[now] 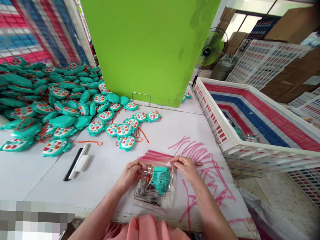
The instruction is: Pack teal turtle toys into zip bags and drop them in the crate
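Big pile of teal frog toys (44, 100) w/ orange cords across left of white table (175, 135). Black-and-white tool (77, 162) nr pile. Green panel (149, 45) at back. White crate (254, 138) at right, fan (212, 48) and cardboard boxes (293, 30) behind.

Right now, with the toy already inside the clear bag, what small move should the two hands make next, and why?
Probably press the bag's red top edge shut. The left hand and right hand each pinch a top corner of the clear bag, and the teal toy seems to lie fully inside it on the white table, so closing the mouth looks like what remains.
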The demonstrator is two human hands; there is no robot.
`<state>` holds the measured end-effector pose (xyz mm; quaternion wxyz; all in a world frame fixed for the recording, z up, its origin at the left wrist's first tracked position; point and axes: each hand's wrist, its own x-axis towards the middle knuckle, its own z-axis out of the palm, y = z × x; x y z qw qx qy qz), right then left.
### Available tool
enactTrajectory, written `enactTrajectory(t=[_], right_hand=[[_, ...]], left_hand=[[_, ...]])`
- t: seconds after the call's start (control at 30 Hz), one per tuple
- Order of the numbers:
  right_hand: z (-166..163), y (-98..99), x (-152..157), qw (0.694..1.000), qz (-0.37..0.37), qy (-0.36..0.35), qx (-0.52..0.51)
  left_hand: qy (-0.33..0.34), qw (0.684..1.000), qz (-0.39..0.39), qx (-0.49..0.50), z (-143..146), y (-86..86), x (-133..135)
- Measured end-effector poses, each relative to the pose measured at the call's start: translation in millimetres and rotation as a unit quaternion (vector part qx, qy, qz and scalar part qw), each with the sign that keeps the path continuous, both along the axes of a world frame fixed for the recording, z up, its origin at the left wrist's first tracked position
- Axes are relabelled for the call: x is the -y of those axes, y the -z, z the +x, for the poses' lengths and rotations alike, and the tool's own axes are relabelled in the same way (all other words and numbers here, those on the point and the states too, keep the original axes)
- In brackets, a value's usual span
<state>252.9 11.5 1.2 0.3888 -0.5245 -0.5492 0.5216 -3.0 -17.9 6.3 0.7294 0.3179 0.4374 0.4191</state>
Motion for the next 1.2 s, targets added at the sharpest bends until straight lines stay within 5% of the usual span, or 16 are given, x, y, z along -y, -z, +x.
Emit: enactTrajectory(t=[0.3, 0.4, 0.43, 0.5, 0.57, 0.6, 0.67, 0.77, 0.93, 1.07, 1.2], right_hand=[[-12.2, -0.6, -1.2, 0.999, -0.003, -0.047, 0.01], [15.0, -22.2, -10.1, 0.994, 0.05, 0.095, 0.029], [27.1, -32.6, -14.3, 0.976, 0.113, 0.184, 0.037], [47.6, -53.6, -23.4, 0.893, 0.267, 0.361, 0.042], [53.7, -69.2, -31.7, 0.818, 0.372, 0.436, 0.047], [49.0, -73.4, -35.3, 0.811, 0.396, 0.428, 0.057], [23.3, -73.4, -41.5, 0.846, 0.402, 0.335, 0.099], [-43.5, -58.7, -49.9, 0.896, 0.394, 0.089, 0.187], [-151.6, -27.1, -69.7, 0.833, 0.417, -0.223, 0.288], [-184.5, -7.0, -85.3, 0.81, 0.391, -0.252, 0.357], [-171.9, 0.5, -89.7, 0.823, 0.371, -0.235, 0.36]], left_hand=[[-0.019, 1.0, 0.009, -0.016, 2.0, 4.0, 0.9], [-0.007, 0.999, 0.001, -0.052, 4.0, 6.4, 1.5], [-0.005, 0.998, 0.001, -0.068, 4.6, 6.9, 1.5], [-0.003, 0.995, 0.007, -0.096, 5.5, 7.8, 1.5], [0.004, 0.993, 0.019, -0.114, 6.0, 9.0, 1.1], [0.009, 0.992, 0.025, -0.122, 6.2, 9.8, 0.9], [0.02, 0.99, 0.037, -0.137, 6.8, 12.0, 0.9], [0.03, 0.984, 0.064, -0.166, 9.0, 16.2, 2.2], [0.028, 0.949, 0.14, -0.281, 16.9, 21.0, 4.5], [0.061, 0.86, 0.246, -0.443, 25.3, 17.2, 4.0], [0.121, 0.765, 0.271, -0.571, 33.4, 10.5, 3.1]])
